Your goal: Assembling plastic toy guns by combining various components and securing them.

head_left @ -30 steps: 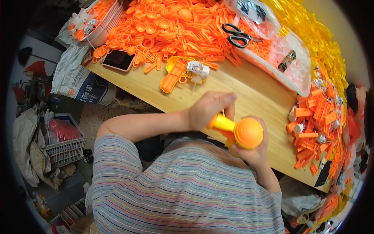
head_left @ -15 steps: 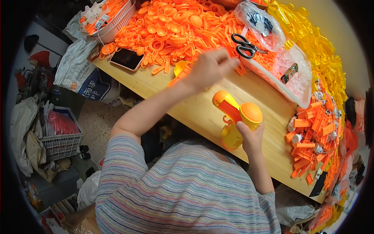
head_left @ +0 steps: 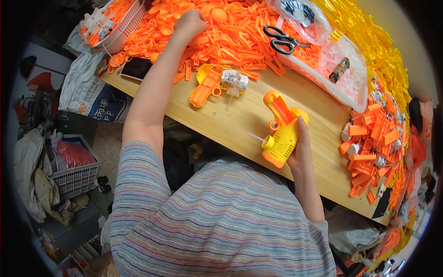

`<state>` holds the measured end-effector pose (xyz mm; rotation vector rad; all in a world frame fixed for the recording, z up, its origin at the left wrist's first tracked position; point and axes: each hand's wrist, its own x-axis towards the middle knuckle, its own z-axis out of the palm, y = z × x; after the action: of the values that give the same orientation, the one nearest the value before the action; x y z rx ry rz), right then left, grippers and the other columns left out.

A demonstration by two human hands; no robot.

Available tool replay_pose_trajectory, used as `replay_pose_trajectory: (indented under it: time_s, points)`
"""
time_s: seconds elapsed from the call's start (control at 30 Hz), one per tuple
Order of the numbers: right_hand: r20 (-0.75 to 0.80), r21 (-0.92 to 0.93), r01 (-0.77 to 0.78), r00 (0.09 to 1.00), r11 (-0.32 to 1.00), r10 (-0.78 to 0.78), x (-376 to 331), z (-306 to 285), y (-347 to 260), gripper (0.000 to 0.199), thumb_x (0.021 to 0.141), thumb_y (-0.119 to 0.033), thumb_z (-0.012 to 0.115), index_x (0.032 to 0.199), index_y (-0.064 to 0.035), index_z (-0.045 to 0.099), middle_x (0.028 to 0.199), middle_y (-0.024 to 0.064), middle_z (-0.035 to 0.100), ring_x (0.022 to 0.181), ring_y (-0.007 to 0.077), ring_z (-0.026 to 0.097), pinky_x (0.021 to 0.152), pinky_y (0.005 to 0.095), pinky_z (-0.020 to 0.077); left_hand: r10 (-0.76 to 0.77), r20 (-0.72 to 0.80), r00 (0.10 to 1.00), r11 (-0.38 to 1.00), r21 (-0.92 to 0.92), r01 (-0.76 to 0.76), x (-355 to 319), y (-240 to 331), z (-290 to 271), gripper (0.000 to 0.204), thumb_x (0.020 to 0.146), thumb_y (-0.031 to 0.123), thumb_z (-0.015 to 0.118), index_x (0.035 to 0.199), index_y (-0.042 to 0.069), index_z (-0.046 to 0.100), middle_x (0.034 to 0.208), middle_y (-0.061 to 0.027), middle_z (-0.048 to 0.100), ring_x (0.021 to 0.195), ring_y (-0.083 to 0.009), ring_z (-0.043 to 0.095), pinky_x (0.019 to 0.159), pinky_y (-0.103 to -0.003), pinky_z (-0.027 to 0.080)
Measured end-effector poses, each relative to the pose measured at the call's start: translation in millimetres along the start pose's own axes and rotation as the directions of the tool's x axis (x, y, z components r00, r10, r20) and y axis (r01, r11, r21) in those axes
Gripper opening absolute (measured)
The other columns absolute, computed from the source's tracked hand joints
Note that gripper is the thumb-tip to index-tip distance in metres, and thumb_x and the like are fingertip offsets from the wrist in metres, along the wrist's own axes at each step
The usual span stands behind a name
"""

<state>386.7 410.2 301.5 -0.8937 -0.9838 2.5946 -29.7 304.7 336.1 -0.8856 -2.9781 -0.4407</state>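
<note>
My right hand is closed around a yellow and orange plastic toy gun, held over the front part of the table. The toy has an orange cap, a slotted yellow body and a thin pale tube or wire sticking out to the left. My left hand is at the far pile of orange plastic parts, its fingers bent and partly hidden; what they hold, if anything, does not show. Between my arms lies a second orange and yellow gun-shaped piece beside a whitish mechanism.
Black-handled scissors rest on a white tray of translucent parts. Yellow parts are heaped behind it. Orange pieces pile up at the right. A phone and a basket are at the left.
My left hand has moved away and left, from above the table to the orange pile, uncovering the gun-shaped piece and mechanism. My right hand has tilted the toy gun.
</note>
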Motion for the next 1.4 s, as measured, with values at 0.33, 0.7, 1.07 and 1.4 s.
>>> replay_pose_trajectory:
  time_s: [0.33, 0.7, 1.07, 1.4]
  points:
    - [0.067, 0.365, -0.026, 0.998, 0.931, 0.001, -3, -19, -12, 0.063, 0.09, -0.038, 0.055, 0.138, 0.0009, 0.042, 0.129, 0.0238, 0.055, 0.115, 0.0422, 0.056, 0.101, 0.0547, 0.0435, -0.075, -0.144, 0.987, 0.614, -0.786, -0.069, -32, -23, 17, 0.02, 0.091, 0.0, 0.048, 0.106, 0.004, 0.06, 0.093, -0.0083, 0.064, 0.076, -0.0215, 0.061, 0.066, -0.033, 0.05]
    - [-0.003, 0.462, 0.058, 0.998, 0.885, -0.064, -8, -44, -13, 0.063, 0.088, -0.03, 0.058, 0.136, 0.0074, 0.042, 0.132, 0.0276, 0.053, 0.12, 0.0425, 0.053, 0.106, 0.0523, 0.0403, 0.571, -0.242, 0.784, 0.576, -0.562, -0.593, -139, 95, 26, 0.037, 0.078, -0.008, 0.052, 0.11, 0.004, 0.067, 0.099, -0.012, 0.068, 0.095, -0.0271, 0.064, 0.087, -0.035, 0.052]
    - [-0.001, 0.551, 0.151, 0.984, 0.82, -0.181, -11, -91, -23, 0.052, 0.093, -0.04, 0.057, 0.131, -0.0048, 0.052, 0.121, 0.0196, 0.061, 0.105, 0.0357, 0.061, 0.091, 0.05, 0.0501, 0.74, -0.263, 0.619, 0.513, -0.373, -0.773, -219, 132, 85, 0.03, 0.082, -0.001, 0.064, 0.111, -0.002, 0.062, 0.102, -0.0152, 0.058, 0.093, -0.0329, 0.058, 0.081, -0.038, 0.05]
    - [0.041, 0.497, 0.108, 0.988, 0.861, -0.147, -32, -61, -31, 0.061, 0.095, -0.045, 0.045, 0.139, -0.0026, 0.044, 0.123, 0.0259, 0.056, 0.102, 0.0388, 0.061, 0.087, 0.0516, 0.0514, 0.72, -0.251, 0.647, 0.512, -0.437, -0.74, -203, 122, 90, 0.025, 0.08, -0.003, 0.06, 0.105, -0.002, 0.065, 0.095, -0.0153, 0.059, 0.091, -0.0313, 0.061, 0.079, -0.036, 0.052]
